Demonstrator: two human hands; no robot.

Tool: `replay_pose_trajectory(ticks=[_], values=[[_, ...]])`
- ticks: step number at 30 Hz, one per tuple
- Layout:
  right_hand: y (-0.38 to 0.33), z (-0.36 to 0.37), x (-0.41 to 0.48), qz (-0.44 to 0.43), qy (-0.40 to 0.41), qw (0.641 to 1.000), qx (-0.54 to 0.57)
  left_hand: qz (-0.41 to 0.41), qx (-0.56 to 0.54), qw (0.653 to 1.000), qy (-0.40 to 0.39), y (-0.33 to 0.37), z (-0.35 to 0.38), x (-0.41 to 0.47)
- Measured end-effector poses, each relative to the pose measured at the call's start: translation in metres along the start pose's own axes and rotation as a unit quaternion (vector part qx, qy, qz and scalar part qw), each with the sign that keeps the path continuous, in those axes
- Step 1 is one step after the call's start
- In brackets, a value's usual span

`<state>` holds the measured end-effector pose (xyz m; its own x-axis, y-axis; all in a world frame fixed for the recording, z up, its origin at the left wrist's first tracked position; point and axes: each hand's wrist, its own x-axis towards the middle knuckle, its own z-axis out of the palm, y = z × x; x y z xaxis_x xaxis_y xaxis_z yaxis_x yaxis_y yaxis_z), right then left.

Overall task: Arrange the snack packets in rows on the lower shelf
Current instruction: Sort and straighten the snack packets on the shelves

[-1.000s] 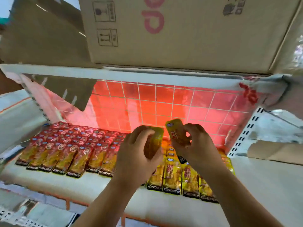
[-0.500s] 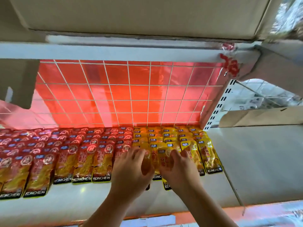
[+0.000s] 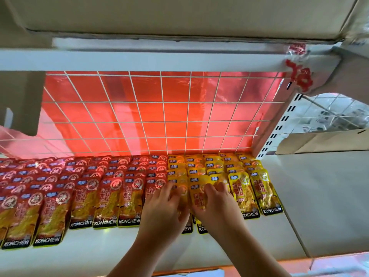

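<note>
Shelf [image 3: 95, 254] front edge: left hand [image 3: 165, 210] and right hand [image 3: 216, 205] press flat-fingered on front yellow packets [image 3: 244, 193], right of centre. Red packets [image 3: 107, 198] fill rows leftward, back to wire grid [image 3: 159, 112]. Nearly done; pressed pair probably needs squaring.

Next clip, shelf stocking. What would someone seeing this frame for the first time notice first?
The glowing red foil panel behind a white wire grid fills the back of the shelf. Below it, rows of red snack packets on the left meet yellow snack packets on the right. At the centre front, the left hand and right hand rest side by side on yellow packets at the front of the rows.
</note>
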<state>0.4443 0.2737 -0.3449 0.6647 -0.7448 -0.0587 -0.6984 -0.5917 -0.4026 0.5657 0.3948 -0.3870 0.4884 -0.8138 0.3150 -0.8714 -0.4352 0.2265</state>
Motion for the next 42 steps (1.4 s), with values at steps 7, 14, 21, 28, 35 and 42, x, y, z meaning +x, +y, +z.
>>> replay_pose_trajectory(ticks=[7, 14, 21, 28, 35, 42], values=[[-0.001, 0.006, 0.004, 0.001, -0.004, 1.0, 0.005, 0.04, -0.013, 0.999, 0.03, -0.005, 0.002, -0.003], [0.0, 0.004, 0.003, -0.001, -0.007, 1.0, 0.003, 0.058, -0.022, 0.997, 0.048, -0.01, 0.005, -0.006], [-0.002, -0.007, 0.002, 0.001, -0.02, 1.0, -0.011, 0.073, -0.006, 0.996, 0.045, -0.007, 0.004, -0.009], [-0.009, -0.039, 0.004, -0.003, 0.009, 1.0, -0.003, 0.076, -0.019, 0.993, 0.089, -0.001, -0.023, 0.006], [-0.038, -0.106, 0.014, -0.111, 0.118, 0.986, 0.03, 0.124, -0.042, 0.982, 0.139, 0.014, -0.106, 0.063], [-0.063, -0.191, -0.008, -0.198, 0.23, 0.948, 0.089, 0.168, -0.079, 0.961, 0.203, 0.048, -0.201, 0.103]])
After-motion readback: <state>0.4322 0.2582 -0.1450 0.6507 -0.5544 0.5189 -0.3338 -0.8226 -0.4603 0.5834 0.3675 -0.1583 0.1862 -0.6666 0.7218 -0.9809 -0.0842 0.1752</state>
